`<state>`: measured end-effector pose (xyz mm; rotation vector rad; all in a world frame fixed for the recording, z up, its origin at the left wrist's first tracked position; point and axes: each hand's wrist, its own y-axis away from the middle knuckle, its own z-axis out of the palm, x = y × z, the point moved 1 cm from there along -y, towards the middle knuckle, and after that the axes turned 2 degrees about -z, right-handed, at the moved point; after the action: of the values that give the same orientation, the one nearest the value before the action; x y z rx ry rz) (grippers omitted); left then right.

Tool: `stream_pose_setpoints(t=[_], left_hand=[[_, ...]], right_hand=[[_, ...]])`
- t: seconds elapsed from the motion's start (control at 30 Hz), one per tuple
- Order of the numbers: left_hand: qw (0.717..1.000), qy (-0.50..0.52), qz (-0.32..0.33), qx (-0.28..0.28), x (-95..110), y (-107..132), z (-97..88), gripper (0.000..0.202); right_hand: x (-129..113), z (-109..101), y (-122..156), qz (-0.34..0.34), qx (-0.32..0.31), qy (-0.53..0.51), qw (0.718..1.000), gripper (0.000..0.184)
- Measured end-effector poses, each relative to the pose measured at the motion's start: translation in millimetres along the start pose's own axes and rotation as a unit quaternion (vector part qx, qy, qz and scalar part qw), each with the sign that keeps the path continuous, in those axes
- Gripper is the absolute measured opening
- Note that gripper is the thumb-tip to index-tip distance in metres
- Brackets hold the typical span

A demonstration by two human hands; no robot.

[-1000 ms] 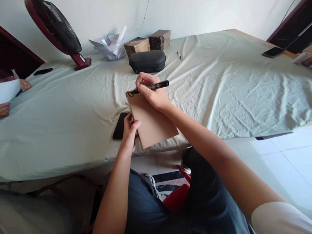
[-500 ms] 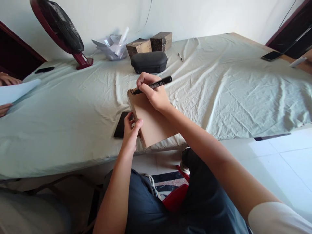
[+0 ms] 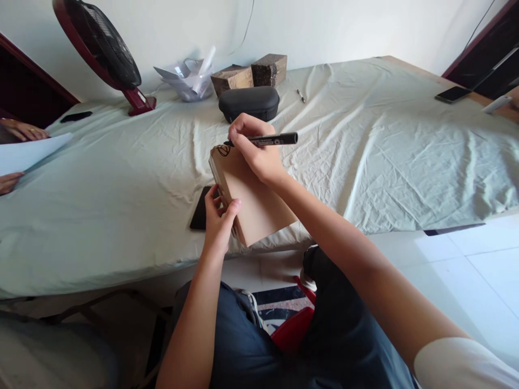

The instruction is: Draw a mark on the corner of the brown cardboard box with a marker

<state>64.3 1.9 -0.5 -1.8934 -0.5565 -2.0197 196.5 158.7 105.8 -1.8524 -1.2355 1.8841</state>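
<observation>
A brown cardboard box (image 3: 259,210) lies tilted near the table's front edge. My left hand (image 3: 221,216) grips its left side, the thumb on the top face and the fingers along the side. In my right hand (image 3: 257,148) is a black marker pen (image 3: 279,139), pinched between thumb and fingers, its tip close to the box's far left corner. Dark looping marks (image 3: 222,151) show at that corner. Partly under the box and my left hand lies a black phone (image 3: 199,210).
Behind the box sit a black zip case (image 3: 248,104), two patterned boxes (image 3: 268,70) and a clear basket (image 3: 188,86). A fan (image 3: 140,102) stands back left. Another person's hands (image 3: 24,131) hold paper at the left. A pen (image 3: 300,96) and a phone (image 3: 453,94) lie rightward.
The marker has swung to a flatter angle and its tip has shifted slightly right and up. More of the black marks on the box now show. My left hand keeps its grip.
</observation>
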Motion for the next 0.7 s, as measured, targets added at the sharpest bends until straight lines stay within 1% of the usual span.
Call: stream_pose_setpoints(t=[0.07, 0.1, 0.23, 0.3, 0.4, 0.47, 0.53, 0.7], left_hand=[[1.000, -0.007, 0.014, -0.001, -2, -1, -0.6, 0.093], [1.000, -0.008, 0.018, -0.003, -2, -1, -0.9, 0.094], [1.000, -0.003, 0.027, -0.013, -4, -1, -0.7, 0.098], [0.999, 0.000, 0.032, -0.015, -5, 0, 0.1, 0.100], [0.998, -0.003, 0.065, -0.005, -3, 2, 1.0, 0.100], [0.996, -0.009, 0.094, -0.004, -1, 4, 0.9, 0.102], [0.994, -0.011, 0.110, -0.014, 2, 6, 0.5, 0.104], [0.991, -0.012, 0.120, -0.053, 9, 10, 0.9, 0.106]], right_hand=[[1, -2, -1, -0.048, 0.020, -0.026, 0.998, 0.019], [1, -4, -1, -0.060, 0.026, -0.034, 0.997, 0.020], [-3, -5, -1, -0.042, 0.029, -0.014, 0.999, 0.025], [-7, -6, -1, -0.021, 0.027, -0.009, 0.999, 0.027], [-16, -8, -4, 0.006, 0.017, -0.014, 1.000, 0.028], [-24, -11, -8, 0.000, 0.016, -0.023, 1.000, 0.028], [-35, -15, -12, -0.007, 0.009, -0.027, 1.000, 0.029], [-66, -24, -20, 0.009, -0.057, -0.001, 0.998, 0.032]])
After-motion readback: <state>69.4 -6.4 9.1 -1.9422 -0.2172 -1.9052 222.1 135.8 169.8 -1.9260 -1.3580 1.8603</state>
